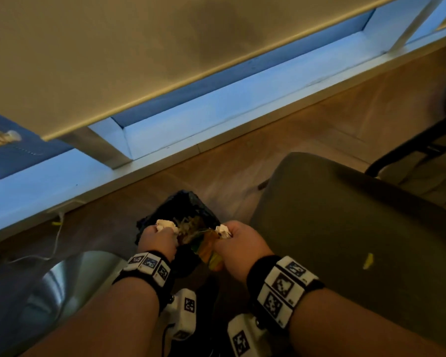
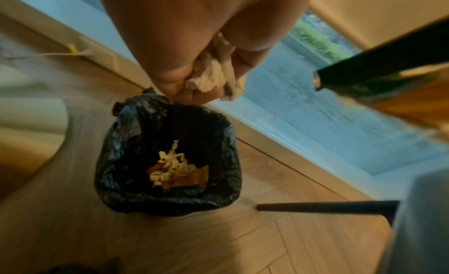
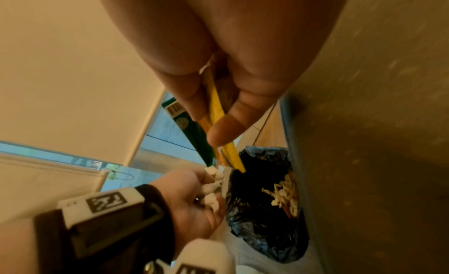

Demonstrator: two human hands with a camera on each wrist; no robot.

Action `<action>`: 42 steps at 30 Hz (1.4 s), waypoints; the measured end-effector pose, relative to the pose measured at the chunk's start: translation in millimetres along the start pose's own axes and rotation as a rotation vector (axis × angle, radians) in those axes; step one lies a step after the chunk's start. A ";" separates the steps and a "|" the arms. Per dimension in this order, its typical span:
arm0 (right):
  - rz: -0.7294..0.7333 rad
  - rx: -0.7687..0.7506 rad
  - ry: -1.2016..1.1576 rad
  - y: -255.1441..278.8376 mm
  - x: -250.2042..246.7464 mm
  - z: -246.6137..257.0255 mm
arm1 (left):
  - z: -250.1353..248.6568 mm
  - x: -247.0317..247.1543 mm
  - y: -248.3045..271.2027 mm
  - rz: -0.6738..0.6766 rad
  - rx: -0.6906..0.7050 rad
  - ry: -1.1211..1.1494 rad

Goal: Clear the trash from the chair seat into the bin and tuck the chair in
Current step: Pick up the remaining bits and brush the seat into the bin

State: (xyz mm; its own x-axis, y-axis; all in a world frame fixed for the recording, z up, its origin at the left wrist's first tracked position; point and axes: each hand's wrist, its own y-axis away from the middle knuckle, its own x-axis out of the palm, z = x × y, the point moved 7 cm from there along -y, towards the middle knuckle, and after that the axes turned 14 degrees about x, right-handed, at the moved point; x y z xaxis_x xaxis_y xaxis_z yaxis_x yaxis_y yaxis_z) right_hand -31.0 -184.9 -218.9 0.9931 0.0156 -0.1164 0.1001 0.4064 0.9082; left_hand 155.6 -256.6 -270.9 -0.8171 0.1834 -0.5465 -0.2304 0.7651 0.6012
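A small bin (image 1: pixel 183 210) lined with a black bag stands on the wood floor, left of the olive chair seat (image 1: pixel 345 228). Both hands hover over its mouth. My left hand (image 1: pixel 162 229) grips a crumpled white paper ball (image 1: pixel 166 224), also seen in the left wrist view (image 2: pixel 211 74). My right hand (image 1: pixel 227 233) holds white paper (image 1: pixel 223 230) and pinches a yellow and green wrapper (image 3: pixel 216 107) that hangs down over the bin (image 3: pixel 262 201). Paper scraps and wrappers lie inside the bin (image 2: pixel 170 157). A yellow scrap (image 1: pixel 368 261) lies on the seat.
A beige tabletop (image 1: pixel 139 47) with a white leg (image 1: pixel 108 143) runs across the top, with a window and baseboard behind. A white cable (image 1: pixel 56 224) trails on the floor at left. A shiny metal object (image 1: pixel 70 274) sits lower left. The black chair leg (image 2: pixel 328 207) is beside the bin.
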 end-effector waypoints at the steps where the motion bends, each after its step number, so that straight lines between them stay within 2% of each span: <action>1: -0.005 0.026 0.015 -7.5 6.5 2.5 | 6.9 1.9 -8.9 0.010 -0.040 0.040; 4: -0.041 0.114 0.081 -32.1 19.1 6.2 | 15.9 12.4 -27.2 0.006 -0.117 0.184; 6: -0.069 0.165 0.120 -50.5 25.5 8.0 | 29.5 13.9 -34.6 -0.071 -0.195 0.248; 10: -0.118 0.234 0.193 -84.4 39.8 12.3 | 62.6 3.0 -38.0 -0.196 -0.288 0.123; 13: -0.104 0.263 0.264 -103.4 53.8 15.1 | 82.2 -2.8 -32.8 -0.264 -0.335 0.135; 17: 0.058 0.341 -0.047 -118.2 74.4 13.8 | 92.7 -1.2 -23.7 -0.252 -0.390 0.167; 19: 0.113 0.355 -0.113 -116.2 75.7 14.0 | 92.3 -2.0 -23.5 -0.247 -0.389 0.153; 21: 0.103 0.300 -0.072 -106.5 65.6 16.2 | 84.6 -2.2 -27.1 -0.204 -0.303 0.097; 23: 0.101 0.231 -0.074 -87.6 51.4 22.1 | 64.0 -0.9 -28.7 -0.151 -0.156 0.004; 27: 0.123 0.073 -0.227 -26.8 -2.8 27.1 | -26.5 17.5 -2.5 -0.006 0.225 -0.117; 29: 0.059 -0.008 -0.266 2.1 -49.2 17.0 | -76.9 35.2 25.6 0.106 0.393 -0.087; 31: -0.073 -0.043 -0.252 25.4 -102.3 -5.4 | -116.3 59.1 56.7 0.231 0.539 -0.085; 34: -0.388 0.006 -0.132 52.2 -184.4 -57.1 | -152.2 111.0 110.1 0.439 0.733 -0.164; 36: -0.536 0.115 -0.066 62.7 -230.4 -100.3 | -160.2 158.6 145.8 0.597 0.854 -0.263; 39: -0.546 0.294 -0.094 63.2 -262.8 -164.2 | -144.4 233.7 195.1 0.858 0.976 -0.545; 42: -0.503 0.270 -0.277 52.6 -268.8 -202.0 | -126.7 281.8 233.2 0.954 1.080 -0.793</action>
State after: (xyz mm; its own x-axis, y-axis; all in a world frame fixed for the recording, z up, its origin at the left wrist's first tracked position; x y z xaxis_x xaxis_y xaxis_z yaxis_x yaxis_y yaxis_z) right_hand -305.0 16.8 -221.0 0.7959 -0.3692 -0.4799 0.5349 0.0575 0.8429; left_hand -195.3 -104.7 -210.8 0.0970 0.8032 -0.5877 0.8973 0.1849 0.4008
